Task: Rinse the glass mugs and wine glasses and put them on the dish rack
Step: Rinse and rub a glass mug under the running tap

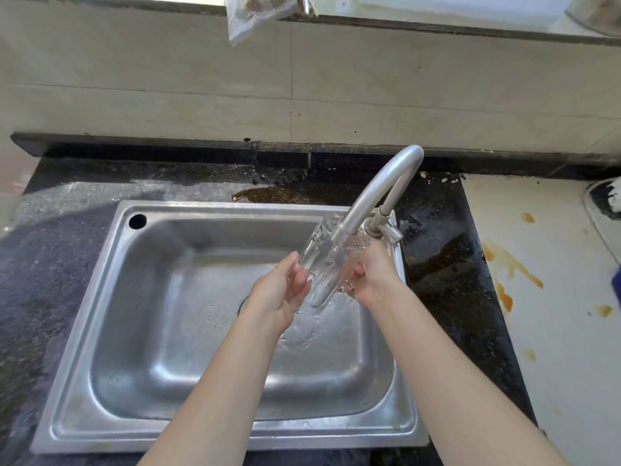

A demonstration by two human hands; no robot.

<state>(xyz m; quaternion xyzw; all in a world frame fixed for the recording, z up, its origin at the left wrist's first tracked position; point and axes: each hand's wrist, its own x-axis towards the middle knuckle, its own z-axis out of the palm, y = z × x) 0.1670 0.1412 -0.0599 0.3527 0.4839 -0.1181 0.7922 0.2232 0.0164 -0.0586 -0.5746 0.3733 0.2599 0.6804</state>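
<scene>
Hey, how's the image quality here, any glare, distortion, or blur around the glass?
Head view: bright daylight, soft sheen on the steel sink; the wide-angle lens bows the counter and sink edges; the glass mug under the faucet is clear and water-smeared, so its outline is hard to trace.

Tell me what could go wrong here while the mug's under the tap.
1. The wet glass mug, held tilted between the left hand and right hand, could slip and crack on the steel sink.
2. Its rim sits right at the faucet spout; a small lift could knock glass on metal.
</scene>
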